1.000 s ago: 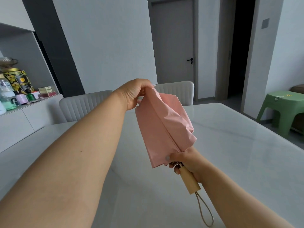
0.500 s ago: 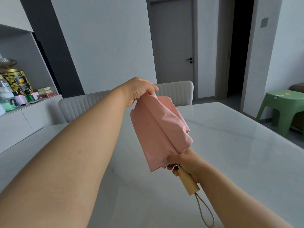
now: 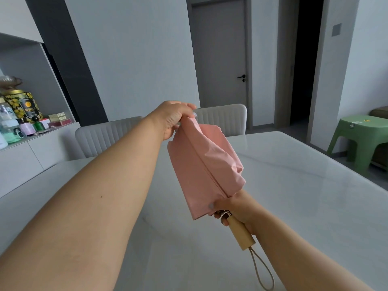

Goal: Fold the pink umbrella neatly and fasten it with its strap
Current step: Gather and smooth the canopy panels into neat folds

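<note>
The collapsed pink umbrella (image 3: 203, 166) is held in the air above the white table (image 3: 294, 206), tilted with its tip up and away from me. My left hand (image 3: 172, 118) pinches the fabric at the far tip. My right hand (image 3: 233, 208) grips the umbrella at its lower end, just above the wooden handle (image 3: 241, 236). A beige wrist loop (image 3: 262, 274) hangs from the handle. The canopy folds are loose and bulge on the right side. A small round snap (image 3: 210, 205) shows on the fabric's lower edge; the strap itself is not visible.
Two light padded chairs (image 3: 222, 118) stand at the table's far side. A sideboard (image 3: 25, 143) at the left carries tins and bottles. A green plastic stool (image 3: 361, 139) stands at the right, near a dark doorway.
Both hands and the umbrella shifted slightly to the left. The fabric panels have turned a little around the shaft. Both grips stay the same.
</note>
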A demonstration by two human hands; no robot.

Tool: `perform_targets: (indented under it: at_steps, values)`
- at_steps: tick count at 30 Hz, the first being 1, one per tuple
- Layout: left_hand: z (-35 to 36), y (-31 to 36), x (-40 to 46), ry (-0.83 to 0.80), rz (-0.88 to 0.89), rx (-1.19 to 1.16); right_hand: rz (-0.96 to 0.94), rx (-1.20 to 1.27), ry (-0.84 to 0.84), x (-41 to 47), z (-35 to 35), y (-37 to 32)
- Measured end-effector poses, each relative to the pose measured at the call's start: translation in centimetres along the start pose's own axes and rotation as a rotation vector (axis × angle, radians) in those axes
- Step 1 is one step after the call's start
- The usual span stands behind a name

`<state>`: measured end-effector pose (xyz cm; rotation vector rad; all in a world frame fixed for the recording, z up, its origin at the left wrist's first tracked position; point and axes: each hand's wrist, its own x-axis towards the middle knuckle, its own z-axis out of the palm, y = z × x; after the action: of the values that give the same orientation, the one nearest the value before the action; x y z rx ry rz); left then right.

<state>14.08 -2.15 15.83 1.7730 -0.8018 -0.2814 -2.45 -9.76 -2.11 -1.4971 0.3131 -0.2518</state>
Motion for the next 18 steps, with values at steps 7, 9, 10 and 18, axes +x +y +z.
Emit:
perform_targets:
  at_steps: [7, 9, 10, 18]
  values:
    - [0.32, 0.4, 0.08, 0.047, 0.022, 0.056, 0.048, -0.013, 0.018, 0.12, -0.09, 0.18]
    - [0.21, 0.36, 0.38, 0.067, 0.021, 0.047, 0.046, -0.019, 0.018, 0.14, -0.05, 0.13]
    - [0.12, 0.25, 0.44, 0.075, 0.011, 0.019, 0.041, -0.015, 0.019, 0.14, -0.05, 0.08]
    - [-0.44, 0.25, 0.32, -0.042, -0.112, -0.092, 0.018, -0.007, 0.033, 0.32, -0.44, 0.14]
